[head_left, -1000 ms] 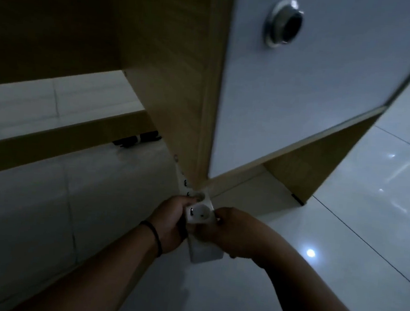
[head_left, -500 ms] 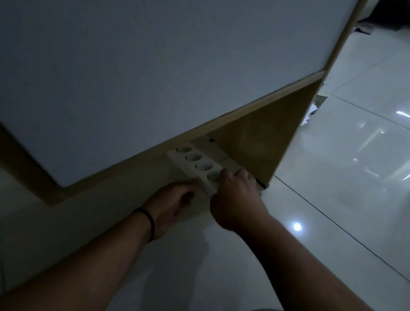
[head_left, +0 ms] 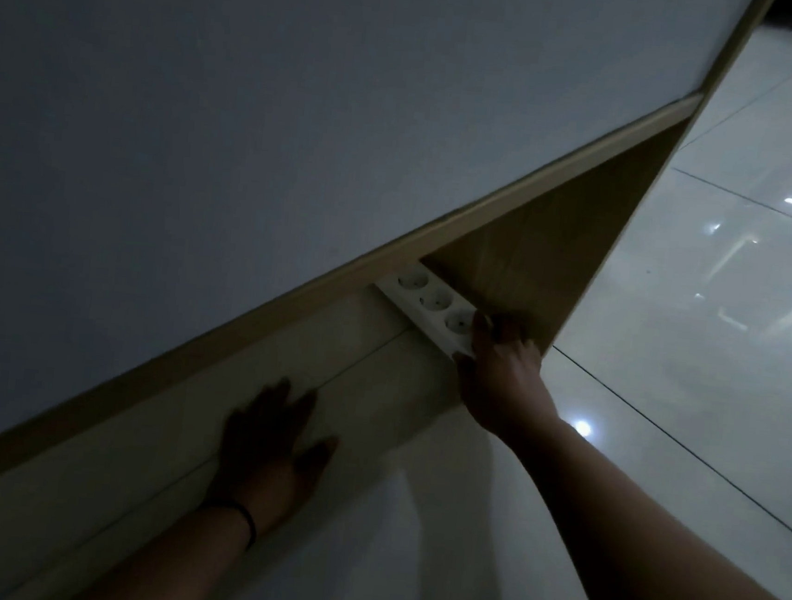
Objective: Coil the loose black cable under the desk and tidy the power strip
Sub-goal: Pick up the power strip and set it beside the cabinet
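dim room, seen from above. nearest, the left hand [head_left: 268, 452] lies flat on the glossy pale tiled floor [head_left: 696, 377], fingers spread, holding nothing; a dark band [head_left: 247, 520] circles its wrist. farther, the right hand [head_left: 499, 367] curls its fingers over the near end of the white power strip [head_left: 425, 298], which lies on the floor under the desk's grey panel [head_left: 305, 121], beside a wooden side panel [head_left: 542, 265]. light glints off tiles beyond.

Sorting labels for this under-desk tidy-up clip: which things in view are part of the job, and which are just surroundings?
Part of the job:
power strip
right hand, gripping its end
left hand, flat on the floor

Surroundings:
desk panel
tiled floor
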`<state>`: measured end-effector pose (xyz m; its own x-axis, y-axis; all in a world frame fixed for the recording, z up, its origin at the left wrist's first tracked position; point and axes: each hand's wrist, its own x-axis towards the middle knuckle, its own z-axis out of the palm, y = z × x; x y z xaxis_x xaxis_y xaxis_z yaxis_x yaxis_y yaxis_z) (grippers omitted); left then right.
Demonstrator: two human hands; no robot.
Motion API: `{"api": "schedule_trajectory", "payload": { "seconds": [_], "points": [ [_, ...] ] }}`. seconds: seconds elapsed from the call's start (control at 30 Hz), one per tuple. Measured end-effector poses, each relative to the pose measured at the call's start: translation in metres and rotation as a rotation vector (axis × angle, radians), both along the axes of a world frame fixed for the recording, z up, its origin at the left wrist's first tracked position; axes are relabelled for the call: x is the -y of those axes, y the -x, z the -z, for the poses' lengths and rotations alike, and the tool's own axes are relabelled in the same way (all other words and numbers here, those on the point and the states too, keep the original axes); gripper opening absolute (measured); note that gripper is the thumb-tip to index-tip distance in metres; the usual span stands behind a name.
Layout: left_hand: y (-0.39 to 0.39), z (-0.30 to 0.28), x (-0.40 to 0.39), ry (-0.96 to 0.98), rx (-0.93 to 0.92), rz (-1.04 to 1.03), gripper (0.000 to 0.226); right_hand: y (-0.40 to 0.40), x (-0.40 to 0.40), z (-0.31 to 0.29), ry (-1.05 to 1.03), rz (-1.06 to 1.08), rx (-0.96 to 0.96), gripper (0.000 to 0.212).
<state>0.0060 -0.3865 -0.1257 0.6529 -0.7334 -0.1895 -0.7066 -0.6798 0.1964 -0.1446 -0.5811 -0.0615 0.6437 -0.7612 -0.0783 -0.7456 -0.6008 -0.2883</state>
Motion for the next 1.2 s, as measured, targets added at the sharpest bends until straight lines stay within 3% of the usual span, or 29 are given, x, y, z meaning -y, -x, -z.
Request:
{"api": "schedule_trajectory", "payload": {
  "seconds": [0.47, 0.63, 0.97, 1.2],
  "points": [
    [-0.008, 0.014, -0.002, -0.021, 0.028, 0.039, 0.093, -0.016, 0.02, 0.03, 0.068, 0.042, 0.011, 0.062],
    [-0.009, 0.015, 0.0, -0.058, 0.044, 0.048, 0.094, -0.021, 0.02, 0.031, 0.084, 0.067, 0.005, 0.051],
    [-0.011, 0.014, 0.0, -0.09, 0.023, 0.067, 0.092, -0.016, 0.01, 0.028, 0.314, -0.053, -0.046, 0.025],
    [-0.012, 0.014, 0.001, -0.086, -0.003, 0.052, 0.085, -0.008, -0.003, 0.041, 0.121, -0.121, -0.115, 0.054]
  ]
}}
